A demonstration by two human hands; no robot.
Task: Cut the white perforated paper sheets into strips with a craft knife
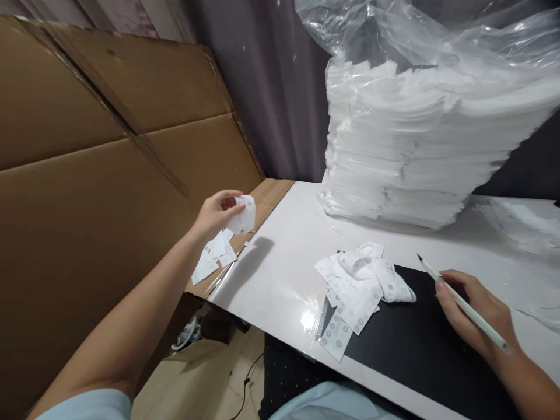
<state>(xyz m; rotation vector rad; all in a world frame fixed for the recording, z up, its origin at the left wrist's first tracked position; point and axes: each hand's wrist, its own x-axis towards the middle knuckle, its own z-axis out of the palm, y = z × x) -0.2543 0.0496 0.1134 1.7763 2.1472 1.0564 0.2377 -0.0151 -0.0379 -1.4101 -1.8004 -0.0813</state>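
My left hand (221, 211) is raised at the left table edge, its thumb and fingers pinching a thin white piece (247, 214) that looks like cloth or paper. Below it, several similar white pieces (215, 252) lie on a cardboard strip. My right hand (479, 312) grips a slim pale pen-like tool (464, 306) with a dark pointed tip, held over the black mat (420, 338). Left of that hand, a loose heap of white pieces (356, 286) printed with small grey rings and squares rests partly on the mat.
A tall stack of white sheets (402, 146) in clear plastic stands at the back of the white table (280, 280). A large cardboard box (109, 175) rises along the left side. More clear plastic (525, 233) lies at the right. A dark curtain (262, 87) hangs behind.
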